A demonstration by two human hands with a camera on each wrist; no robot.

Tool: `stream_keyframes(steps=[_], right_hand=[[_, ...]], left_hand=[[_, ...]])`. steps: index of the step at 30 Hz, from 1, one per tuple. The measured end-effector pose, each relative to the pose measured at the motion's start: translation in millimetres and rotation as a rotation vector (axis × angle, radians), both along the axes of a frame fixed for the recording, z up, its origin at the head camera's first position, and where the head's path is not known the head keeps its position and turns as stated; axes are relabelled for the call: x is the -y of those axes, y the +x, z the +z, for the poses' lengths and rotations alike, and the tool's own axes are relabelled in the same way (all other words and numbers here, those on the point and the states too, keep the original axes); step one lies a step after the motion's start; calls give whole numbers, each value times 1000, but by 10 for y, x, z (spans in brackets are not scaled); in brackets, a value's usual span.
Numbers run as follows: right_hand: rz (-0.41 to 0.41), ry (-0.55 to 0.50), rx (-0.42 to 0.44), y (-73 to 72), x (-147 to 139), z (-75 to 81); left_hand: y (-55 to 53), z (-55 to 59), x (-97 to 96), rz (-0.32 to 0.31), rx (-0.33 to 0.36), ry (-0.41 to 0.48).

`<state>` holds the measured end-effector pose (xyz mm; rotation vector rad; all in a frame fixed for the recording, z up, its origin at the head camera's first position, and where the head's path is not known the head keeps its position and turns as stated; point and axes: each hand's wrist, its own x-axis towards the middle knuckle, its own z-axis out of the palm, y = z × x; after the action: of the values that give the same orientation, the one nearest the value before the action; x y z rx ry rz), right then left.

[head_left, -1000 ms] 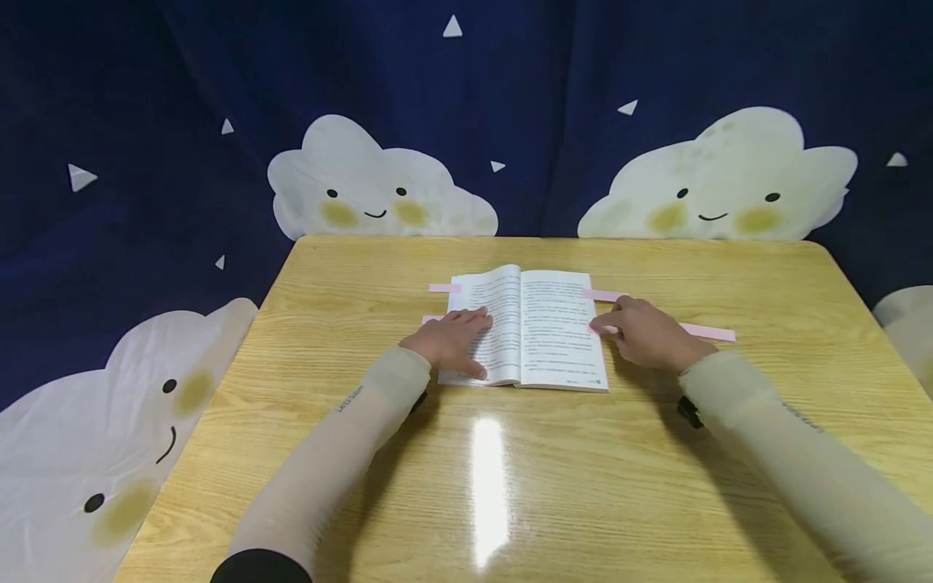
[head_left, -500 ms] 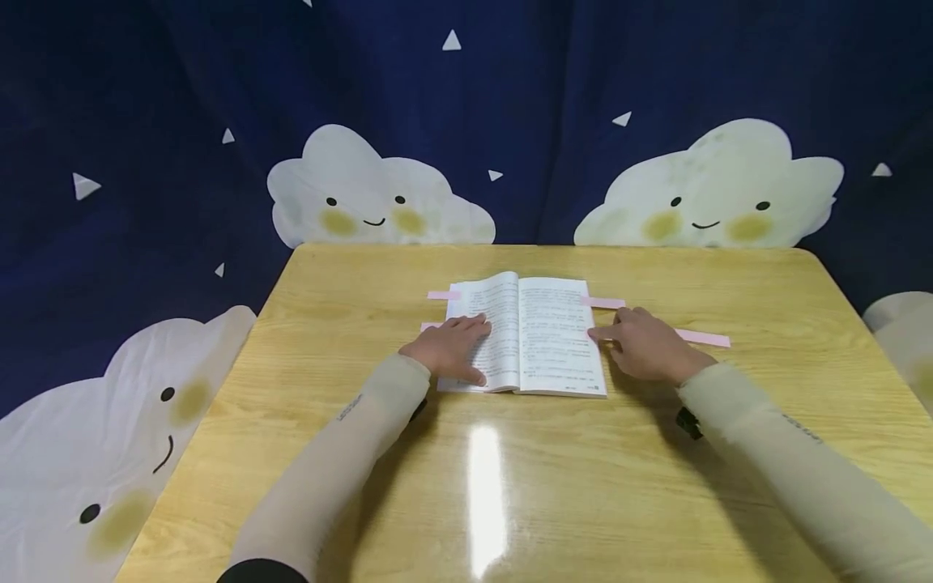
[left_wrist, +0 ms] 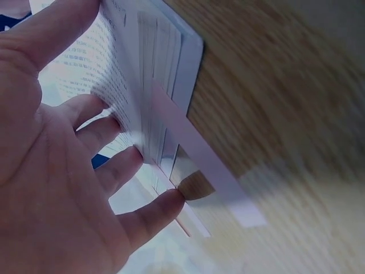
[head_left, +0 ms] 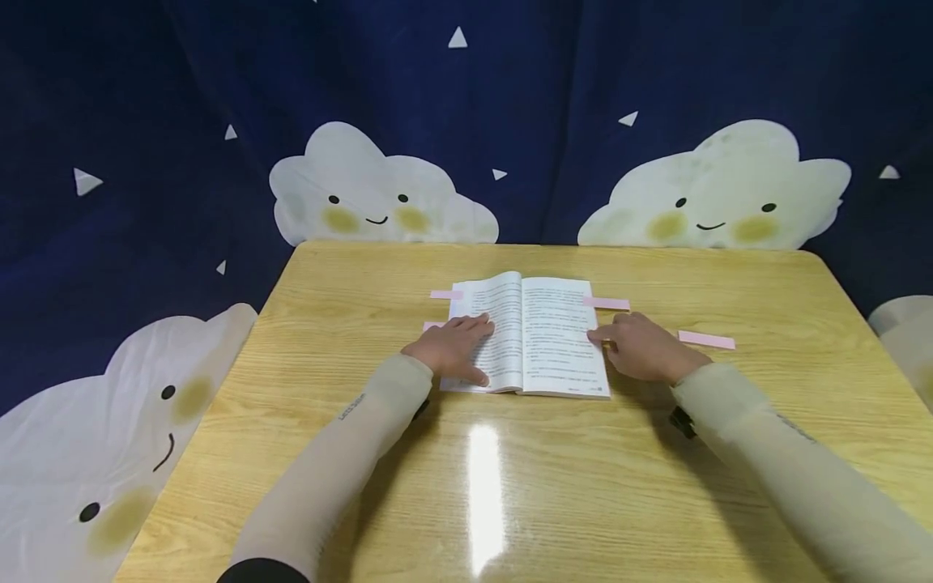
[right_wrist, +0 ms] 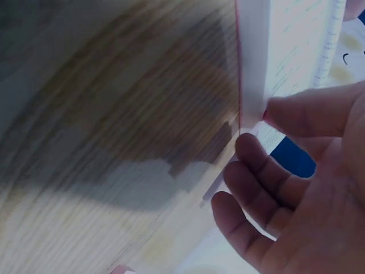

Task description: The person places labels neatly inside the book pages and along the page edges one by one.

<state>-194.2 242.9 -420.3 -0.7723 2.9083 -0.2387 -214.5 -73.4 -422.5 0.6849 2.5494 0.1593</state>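
An open book (head_left: 557,336) with printed text lies on the table. My left hand (head_left: 453,348) rests on its left page with fingers spread. In the left wrist view, the left hand's fingers (left_wrist: 128,165) lie along the page edge, near a pink sticky tab (left_wrist: 208,162). My right hand (head_left: 645,346) touches the right page's outer edge with an extended digit. In the right wrist view, the thumb (right_wrist: 308,111) meets that edge, with a small red patch at its tip. Three other fingers (right_wrist: 259,182) are bent. Whether they pinch anything is hidden.
Pink tabs stick out from the book's upper left (head_left: 442,295), left side (head_left: 432,325) and upper right (head_left: 608,304). A loose pink strip (head_left: 707,340) lies right of my right hand on the wooden table (head_left: 350,300). Behind hangs a dark blue cloud-patterned curtain (head_left: 539,97).
A bit of pink showed at my right fingers one second ago; now it is out of sight. The right hand has shifted slightly away from the loose strip. The left hand stays in place.
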Motion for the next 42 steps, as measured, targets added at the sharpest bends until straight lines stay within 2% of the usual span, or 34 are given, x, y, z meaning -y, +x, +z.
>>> stream_keyframes(steps=[5,9,14,20,25,27,30,33,37,42], right_hand=[[8,11,0,-7,47,30],[6,25,50,77,-13,11],[34,18,39,165,-80,-46],[29,32,32,136,-36,-28],[56,61,-13,85,19,-18],[63,67,6,85,8,-24],[32,41,102,127,-69,-16],[-3,-31,157,172,-192,-5],[-34,-125,130,192,-321,64],[-111,-153,134,217,-476,162]], left_hand=[[4,36,26,23,-2,-3],[7,22,11,9,-1,-1],[13,3,-15,-1,-8,-18],[-7,-23,-12,2,-12,-28],[-17,-24,-15,-3,-16,-32],[-18,-36,-26,0,-12,-23],[-6,-32,-39,0,-2,-7],[3,-33,-48,-2,0,4],[11,-26,-38,6,-3,-9],[11,-5,-22,12,-4,-16]])
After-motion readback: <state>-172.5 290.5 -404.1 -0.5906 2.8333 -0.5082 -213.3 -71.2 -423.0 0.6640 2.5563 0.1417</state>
